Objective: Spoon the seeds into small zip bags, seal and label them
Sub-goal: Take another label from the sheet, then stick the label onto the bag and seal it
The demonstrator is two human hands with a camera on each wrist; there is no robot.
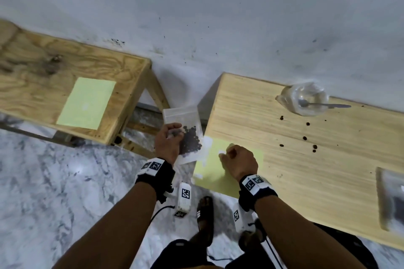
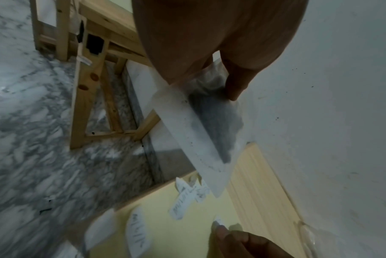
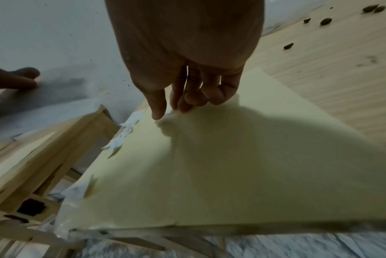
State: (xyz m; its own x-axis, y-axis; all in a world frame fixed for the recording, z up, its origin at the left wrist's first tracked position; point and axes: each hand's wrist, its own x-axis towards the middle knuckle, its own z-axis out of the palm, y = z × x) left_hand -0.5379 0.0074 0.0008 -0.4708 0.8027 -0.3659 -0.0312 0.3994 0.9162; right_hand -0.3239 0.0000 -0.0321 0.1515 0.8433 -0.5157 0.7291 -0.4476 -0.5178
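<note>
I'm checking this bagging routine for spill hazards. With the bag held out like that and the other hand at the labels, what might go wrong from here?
1. The left hand holds the seed bag over the gap between the tables; whether it is sealed I cannot tell, so seeds might drop to the floor.
2. The right hand pinches a small label at the yellow sheet; it could tear or fold onto itself.
3. Loose seeds on the right table might roll off.

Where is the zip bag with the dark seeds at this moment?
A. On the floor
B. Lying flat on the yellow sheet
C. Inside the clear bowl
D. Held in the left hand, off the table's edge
D: the left hand grips the seed bag in the air beside the table, clear of the yellow sheet.
</note>
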